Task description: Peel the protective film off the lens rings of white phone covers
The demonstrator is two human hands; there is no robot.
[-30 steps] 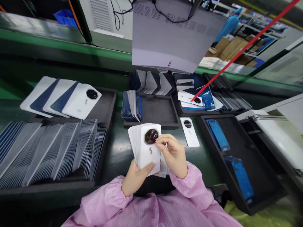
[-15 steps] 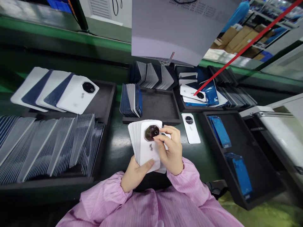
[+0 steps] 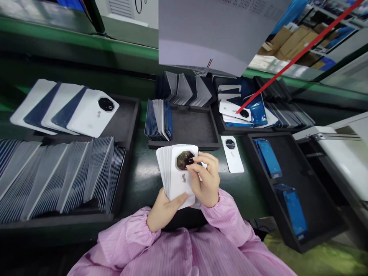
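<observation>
A fanned stack of white phone back covers [image 3: 179, 188] is gripped in my left hand [image 3: 164, 209], its thumb lying across the lower front. The top cover carries a dark, glossy camera window [image 3: 184, 160] and small dark lettering. At the right edge of that window, my right hand [image 3: 206, 180] has its thumb and fingers curled in a pinch. Whatever is between these fingertips is too small to make out. Part of another white cover shows behind the right hand. A single white back cover [image 3: 232, 155] lies on the green table to the right.
At left, a black tray [image 3: 126, 122] bears large white and dark-blue covers; packed rows of panels [image 3: 57, 176] stand in front. A middle tray [image 3: 195, 126] holds upright panels. Blue film-covered pieces [image 3: 268, 157] lie in the right tray [image 3: 304, 184]. A hanging sheet [image 3: 212, 34] and red strip [image 3: 299, 55] are overhead.
The view has shifted slightly. My right hand has moved a little, its fingers still at the camera window. My left hand keeps the same grip on the stack.
</observation>
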